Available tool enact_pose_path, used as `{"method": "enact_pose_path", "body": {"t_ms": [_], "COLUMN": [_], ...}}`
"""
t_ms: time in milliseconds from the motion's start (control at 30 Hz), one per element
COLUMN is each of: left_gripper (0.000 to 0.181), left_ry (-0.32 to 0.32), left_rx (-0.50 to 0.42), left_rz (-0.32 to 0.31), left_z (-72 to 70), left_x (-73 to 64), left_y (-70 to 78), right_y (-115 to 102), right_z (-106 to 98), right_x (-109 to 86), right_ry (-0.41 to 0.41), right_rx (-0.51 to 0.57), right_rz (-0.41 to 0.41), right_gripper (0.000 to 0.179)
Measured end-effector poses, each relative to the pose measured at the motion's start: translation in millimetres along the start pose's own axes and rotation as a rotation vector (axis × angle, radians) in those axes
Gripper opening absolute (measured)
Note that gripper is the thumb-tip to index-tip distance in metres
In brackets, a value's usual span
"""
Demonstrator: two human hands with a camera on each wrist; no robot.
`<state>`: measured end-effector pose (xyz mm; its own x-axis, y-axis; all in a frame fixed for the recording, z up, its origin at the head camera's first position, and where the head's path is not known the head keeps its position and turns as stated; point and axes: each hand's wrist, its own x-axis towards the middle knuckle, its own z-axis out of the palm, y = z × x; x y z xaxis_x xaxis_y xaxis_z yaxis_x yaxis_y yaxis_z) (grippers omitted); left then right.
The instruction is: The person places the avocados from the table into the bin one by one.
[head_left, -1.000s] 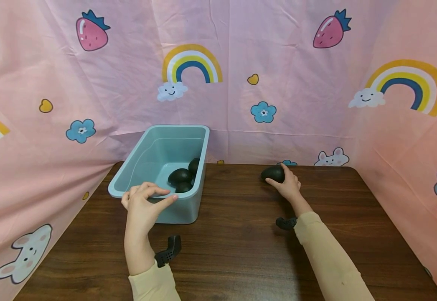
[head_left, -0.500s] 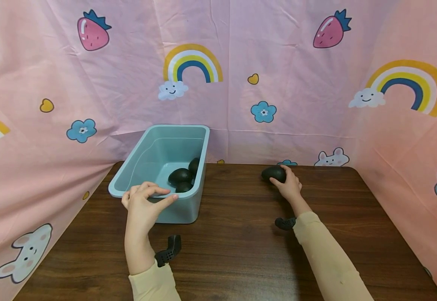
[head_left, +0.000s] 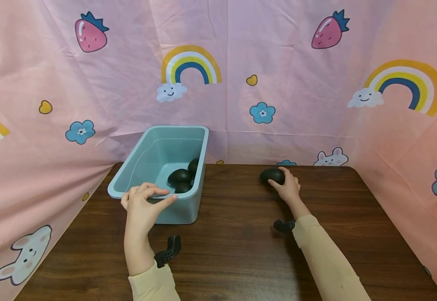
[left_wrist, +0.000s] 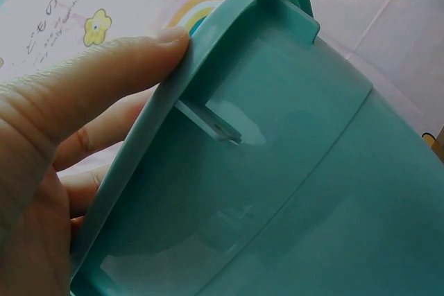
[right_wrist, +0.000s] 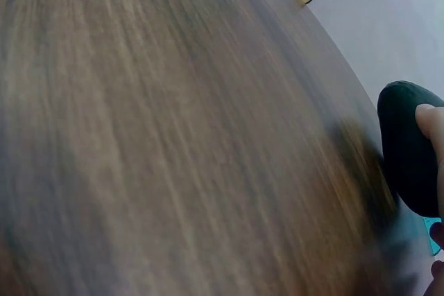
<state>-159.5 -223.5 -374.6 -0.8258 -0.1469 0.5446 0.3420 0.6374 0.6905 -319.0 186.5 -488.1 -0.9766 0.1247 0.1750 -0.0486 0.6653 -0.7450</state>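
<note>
In the head view my left hand [head_left: 141, 209] holds the near rim of a blue-green plastic bin [head_left: 181, 209]. The left wrist view has the thumb on the outer side of the bin's rim [left_wrist: 132, 147] and the other fingers behind it. Inside the bin lie dark avocados [head_left: 179, 177], at least 3, partly hidden by its wall. Toward the table's back, right of the bin, my right hand [head_left: 288, 188] grips another dark avocado [head_left: 272, 176] between thumb and fingers. The right wrist view shows this avocado [right_wrist: 411, 147] at its right edge, with the thumb on it.
A dark wooden table [head_left: 237, 251] lies under everything. Patterned pink cloth [head_left: 233, 54] hangs behind the table and along both sides. A black wrist camera mount [head_left: 168, 251] sticks out from the left wrist, another mount [head_left: 284, 226] from the right.
My right thumb and fingers have shifted slightly on the avocado, which has moved very little. The left hand and the bin keep their places. The head view has shifted slightly.
</note>
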Motion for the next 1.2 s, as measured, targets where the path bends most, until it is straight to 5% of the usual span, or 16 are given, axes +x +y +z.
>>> {"method": "enact_pose_path", "body": {"t_ms": [1200], "left_gripper": [0.02], "left_ry": [0.004], "left_rx": [-0.008], "left_rz": [0.004], "left_z": [-1.1], "left_x": [-1.2], "left_y": [0.8], "right_y": [1], "right_z": [1], "right_x": [-16.1], "right_ry": [0.038], "right_rx": [0.038], "right_rz": [-0.045], "right_gripper": [0.07]}}
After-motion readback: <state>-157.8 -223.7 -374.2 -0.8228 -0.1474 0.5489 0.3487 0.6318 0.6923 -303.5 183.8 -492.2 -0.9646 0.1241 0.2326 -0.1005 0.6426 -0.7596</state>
